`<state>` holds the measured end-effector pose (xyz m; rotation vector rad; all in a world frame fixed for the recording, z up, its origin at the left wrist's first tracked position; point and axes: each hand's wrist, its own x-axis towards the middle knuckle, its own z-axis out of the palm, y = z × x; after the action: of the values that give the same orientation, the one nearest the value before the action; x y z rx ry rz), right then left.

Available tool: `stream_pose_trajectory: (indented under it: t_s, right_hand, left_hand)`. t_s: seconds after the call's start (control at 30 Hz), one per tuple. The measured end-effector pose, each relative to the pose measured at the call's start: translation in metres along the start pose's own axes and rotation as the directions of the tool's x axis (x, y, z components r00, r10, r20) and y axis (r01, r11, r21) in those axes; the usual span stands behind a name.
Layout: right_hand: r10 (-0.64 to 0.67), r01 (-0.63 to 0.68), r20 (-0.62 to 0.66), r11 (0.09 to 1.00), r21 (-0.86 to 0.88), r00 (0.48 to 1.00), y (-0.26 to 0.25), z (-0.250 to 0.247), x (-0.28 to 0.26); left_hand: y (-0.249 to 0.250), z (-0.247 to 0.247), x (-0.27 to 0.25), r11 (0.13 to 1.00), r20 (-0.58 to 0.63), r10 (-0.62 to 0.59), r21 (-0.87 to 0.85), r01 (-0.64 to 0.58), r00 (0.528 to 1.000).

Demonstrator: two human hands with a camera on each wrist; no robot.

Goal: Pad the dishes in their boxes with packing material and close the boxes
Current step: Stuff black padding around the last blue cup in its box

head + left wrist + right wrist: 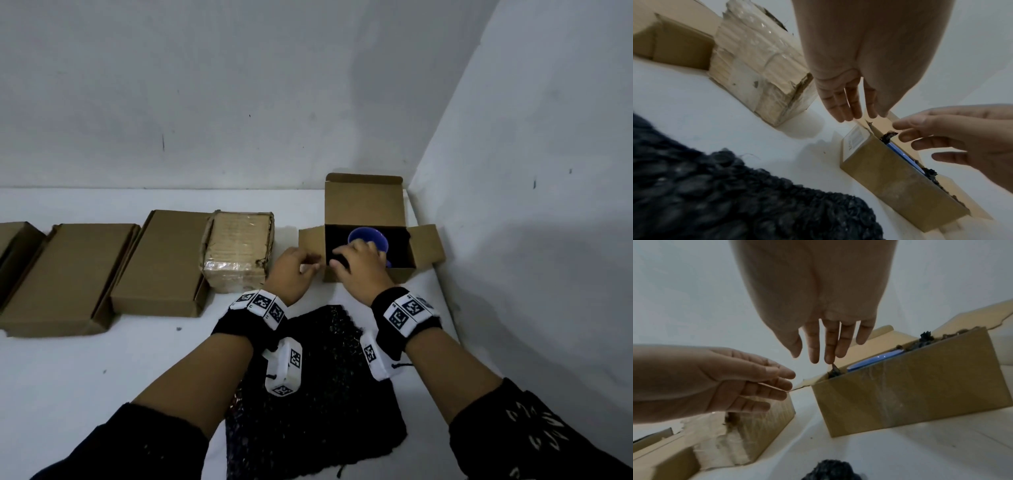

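An open cardboard box (400,274) stands near the table's right corner, lid flap upright. Inside are a blue cup (363,234) and black packing material (835,373) around it. My left hand (308,263) is at the box's left side flap (310,241), its straight fingers (849,105) touching the flap's edge. My right hand (340,260) reaches over the near left corner of the box. Its fingers (829,344) are straight, and the middle fingertip presses on the black material. A larger black bubble sheet (318,394) lies on the table under my wrists.
A taped, worn parcel (238,250) sits just left of my left hand. Further left lie closed flat cardboard boxes (164,263) (68,277). A wall (513,205) runs close along the open box's right side, another behind it.
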<state>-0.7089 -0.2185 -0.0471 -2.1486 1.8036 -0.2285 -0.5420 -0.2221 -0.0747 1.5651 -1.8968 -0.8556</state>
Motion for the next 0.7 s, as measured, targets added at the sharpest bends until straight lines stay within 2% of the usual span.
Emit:
stream_pose_trajectory:
  t_s: [0.07, 0.1, 0.17, 0.23, 0.33, 0.43, 0.6, 0.7]
  right_hand:
    - [-0.012, 0.019, -0.071, 0.995, 0.100, 0.997, -0.003, -0.002, -0.016]
    - [-0.014, 0.019, -0.032, 0.986, 0.165, 0.999, -0.006, -0.003, -0.027]
    - [0.003, -0.042, 0.158, 0.968, 0.247, 0.987, -0.010, -0.002, -0.050]
    - [0.003, -0.064, 0.319, 0.982, 0.179, 0.948, -0.016, 0.004, -0.073]
    - [0.025, -0.036, 0.413, 0.999, 0.020, 0.911, -0.025, 0.026, -0.103]
    - [0.095, -0.071, 0.383, 0.995, -0.075, 0.919, -0.029, 0.054, -0.122]
    - [0.095, -0.091, 0.187, 0.995, -0.027, 0.978, -0.032, 0.075, -0.142]
    - [0.099, -0.102, 0.083, 0.994, 0.041, 0.992, -0.033, 0.076, -0.149]
  left_hand:
    - [0.002, -0.007, -0.015, 0.999, -0.029, 0.033, -0.013, -0.033, 0.999]
    - [0.002, -0.011, -0.025, 0.999, -0.007, 0.031, -0.009, -0.031, 1.000]
    - [0.002, -0.018, -0.044, 0.999, 0.096, -0.004, 0.037, 0.000, 0.995]
    - [0.000, -0.023, -0.063, 0.993, 0.223, -0.048, 0.117, 0.022, 0.974]
    - [-0.005, -0.026, -0.088, 0.965, 0.381, -0.082, 0.263, -0.023, 0.921]
    - [-0.012, -0.023, -0.108, 0.926, 0.436, -0.114, 0.371, -0.063, 0.893]
    - [-0.023, -0.020, -0.135, 0.874, 0.374, -0.131, 0.481, -0.071, 0.918]
    - [-0.026, -0.021, -0.145, 0.867, 0.351, -0.144, 0.495, -0.053, 0.925]
